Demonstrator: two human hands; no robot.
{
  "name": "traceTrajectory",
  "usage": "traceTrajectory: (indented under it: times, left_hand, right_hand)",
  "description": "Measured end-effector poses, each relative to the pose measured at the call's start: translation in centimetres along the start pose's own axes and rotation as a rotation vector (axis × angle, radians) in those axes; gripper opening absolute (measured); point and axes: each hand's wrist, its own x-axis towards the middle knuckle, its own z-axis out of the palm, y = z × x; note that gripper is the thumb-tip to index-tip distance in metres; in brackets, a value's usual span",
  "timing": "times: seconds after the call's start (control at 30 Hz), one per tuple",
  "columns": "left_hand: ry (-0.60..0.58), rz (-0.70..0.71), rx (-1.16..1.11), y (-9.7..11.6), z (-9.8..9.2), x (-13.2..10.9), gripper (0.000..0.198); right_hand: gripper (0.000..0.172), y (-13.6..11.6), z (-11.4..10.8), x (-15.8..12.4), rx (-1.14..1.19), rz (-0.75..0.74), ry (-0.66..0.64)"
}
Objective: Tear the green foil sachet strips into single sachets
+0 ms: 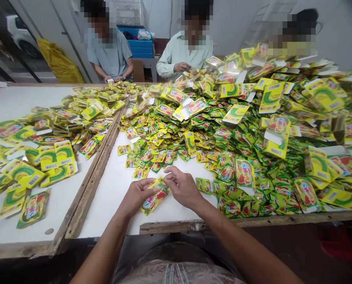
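A small yellow-and-green printed box [151,204] is held tilted above the white tabletop, close to the front edge. My left hand [134,196] grips it from the left, with the thumb lying across its printed front. At the box's upper right end, the fingers of my right hand [183,189] are closed on the end; the exact flap under them is hidden. Just beyond my hands lies a heap of small green and yellow sachets [161,148]. A single green sachet [203,185] rests right of my right hand.
A wooden strip [95,169] divides the tabletop. On its left lie many yellow boxes [57,157]. More open boxes [273,134] cover the large pile at right. Across the table sit a person in blue [109,51], a person in pale green [176,51] and another person [291,49].
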Motion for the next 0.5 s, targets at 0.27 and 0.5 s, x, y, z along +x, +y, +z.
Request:
traceTrajectory:
  times: [0.27,0.5]
  left_hand:
    - [-0.064,0.004,0.004,-0.1,-0.1,-0.4,0.035]
    - [-0.102,-0.065,0.093,1.0,0.8,-0.7,0.053]
  right_hand:
    - [0.025,0.3,0.4,0.2,0.292,0.148,-0.209]
    - [0.026,0.8,1.9,0.6,0.505,0.218,-0.281]
